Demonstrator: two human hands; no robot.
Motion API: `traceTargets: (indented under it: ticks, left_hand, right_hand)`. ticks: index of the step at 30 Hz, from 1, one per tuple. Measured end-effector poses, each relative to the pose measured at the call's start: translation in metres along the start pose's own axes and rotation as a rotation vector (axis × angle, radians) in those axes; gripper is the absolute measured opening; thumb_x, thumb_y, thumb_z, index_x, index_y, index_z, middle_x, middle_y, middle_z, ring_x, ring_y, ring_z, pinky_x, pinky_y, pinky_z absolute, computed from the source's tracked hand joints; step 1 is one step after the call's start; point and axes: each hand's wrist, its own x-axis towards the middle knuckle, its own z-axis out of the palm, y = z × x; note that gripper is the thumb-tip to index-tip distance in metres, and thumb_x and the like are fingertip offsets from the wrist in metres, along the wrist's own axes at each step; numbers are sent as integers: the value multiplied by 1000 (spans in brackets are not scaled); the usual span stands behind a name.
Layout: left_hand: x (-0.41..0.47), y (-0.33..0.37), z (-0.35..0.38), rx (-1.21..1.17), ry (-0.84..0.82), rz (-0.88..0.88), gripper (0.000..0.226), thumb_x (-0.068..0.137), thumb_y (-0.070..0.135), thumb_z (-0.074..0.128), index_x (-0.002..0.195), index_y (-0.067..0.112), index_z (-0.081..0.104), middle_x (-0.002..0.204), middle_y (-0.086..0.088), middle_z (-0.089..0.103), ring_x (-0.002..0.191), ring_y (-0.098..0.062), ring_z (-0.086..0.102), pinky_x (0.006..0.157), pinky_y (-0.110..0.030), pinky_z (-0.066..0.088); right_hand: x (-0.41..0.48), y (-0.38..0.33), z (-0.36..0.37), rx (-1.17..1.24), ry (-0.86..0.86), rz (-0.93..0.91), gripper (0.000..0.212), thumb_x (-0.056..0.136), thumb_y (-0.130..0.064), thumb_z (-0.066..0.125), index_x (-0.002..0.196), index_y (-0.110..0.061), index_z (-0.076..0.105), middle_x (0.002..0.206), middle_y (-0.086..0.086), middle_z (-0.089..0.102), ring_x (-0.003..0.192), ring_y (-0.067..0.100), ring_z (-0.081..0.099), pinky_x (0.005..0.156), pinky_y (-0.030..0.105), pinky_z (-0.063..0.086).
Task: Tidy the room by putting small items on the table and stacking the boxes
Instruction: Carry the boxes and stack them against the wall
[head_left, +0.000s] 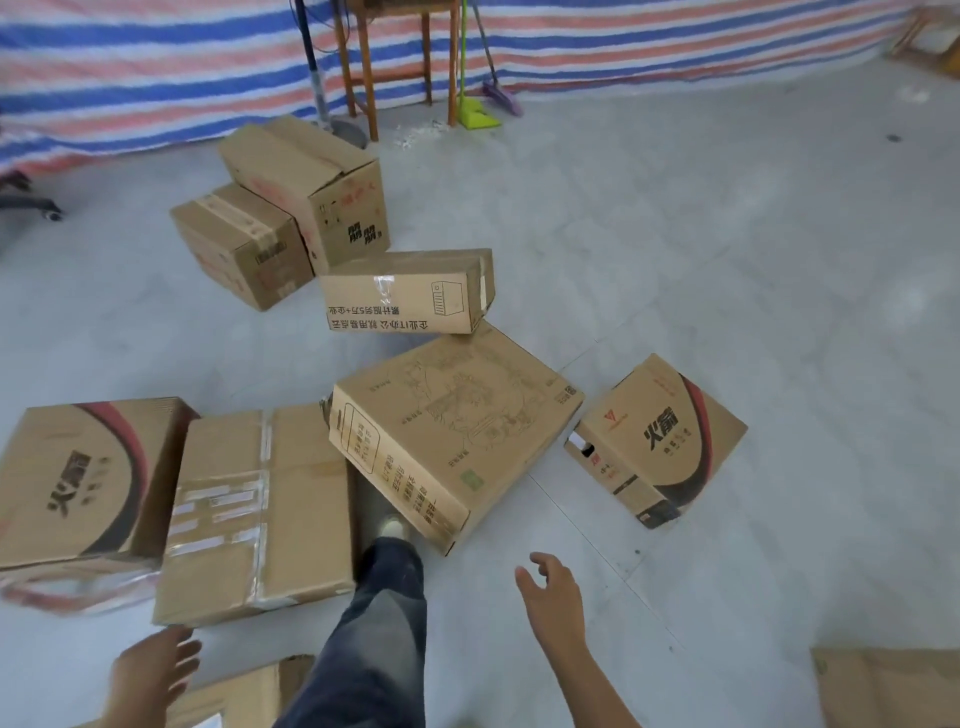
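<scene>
A taped box is seen on the floor at eight o'clock, a red-marked box cut off at nine, a plain box clipped at four. The right hand is held loose and empty at five; the blurred left hand, at seven, is spread, grasping nothing.

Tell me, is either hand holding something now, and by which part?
Nothing is held: the left hand and the right hand are both open and empty.
</scene>
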Motion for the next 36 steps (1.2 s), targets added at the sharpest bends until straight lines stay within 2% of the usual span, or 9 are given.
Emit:
traceTargets:
  ticks: [5, 11, 15, 21, 25, 28, 31, 33, 36]
  left_hand:
    - [62, 96, 62, -93, -27, 53, 31, 98, 11, 43, 120, -8, 54, 101, -16, 54, 85, -28, 50, 82, -36, 31]
    - [131, 201, 107, -89, -110, 85, 18, 96, 11, 46, 103, -1, 58, 92, -15, 59, 89, -27, 52, 81, -36, 34]
    - [180, 249, 121, -141, -118, 12, 12, 94, 8, 47, 95, 1, 57, 77, -10, 57, 84, -26, 50, 76, -35, 33]
    - [265, 282, 155, -83, -125, -105, 14, 92, 8, 50, 82, 3, 57, 69, -8, 55, 62, -19, 48, 58, -29, 32]
    - [326, 281, 194, -26, -146, -166, 18, 92, 6, 49, 75, 6, 56, 67, -7, 54, 60, -17, 47, 58, -27, 31]
    - [365, 267, 227, -8, -124, -234, 19, 91, 6, 49, 72, 6, 53, 78, -13, 52, 64, -22, 42, 68, -29, 34]
    - [386, 249, 256, -20, -81, -291, 14, 94, 14, 49, 92, 2, 56, 98, -14, 49, 88, -26, 45, 82, -32, 35]
    - [395, 239, 269, -40, -76, -301, 29, 95, 20, 50, 115, 0, 55, 111, -14, 51, 105, -29, 48, 91, -37, 37]
    - [415, 235, 282, -160, -101, -268, 33, 94, 25, 52, 118, 2, 54, 110, -12, 52, 97, -25, 50, 90, -37, 36]
  right_hand:
    - [66, -60, 10, -68, -10, 9, 36, 94, -27, 50, 129, -17, 49, 132, 4, 48, 124, 17, 42, 92, 27, 37]
    - [148, -164, 48, -194, -104, 30, 38, 93, -25, 50, 129, -15, 49, 129, 3, 49, 116, 16, 44, 83, 22, 35]
    - [201, -229, 88, -272, -176, 49, 42, 92, -27, 51, 130, -11, 47, 128, 3, 50, 116, 15, 46, 93, 26, 38]
    - [287, -275, 155, -458, -328, -33, 40, 96, -31, 47, 134, -17, 44, 135, -3, 47, 129, 13, 40, 107, 27, 30]
    - [346, -271, 209, -546, -412, -79, 43, 96, -34, 46, 136, -18, 42, 138, -3, 47, 129, 13, 41, 106, 26, 33]
    - [386, -254, 243, -652, -462, -123, 44, 95, -37, 45, 137, -22, 40, 141, -2, 41, 132, 15, 35, 108, 29, 30]
    - [418, -238, 264, -723, -502, -131, 50, 95, -36, 45, 142, -26, 30, 148, 3, 27, 136, 21, 25, 107, 33, 31]
    - [430, -227, 271, -736, -528, -128, 57, 95, -37, 46, 146, -29, 22, 152, 5, 16, 139, 25, 18, 109, 36, 30]
    - [438, -202, 274, -734, -553, -128, 62, 95, -41, 46, 148, -30, 14, 155, 5, 7, 143, 25, 11, 113, 35, 23]
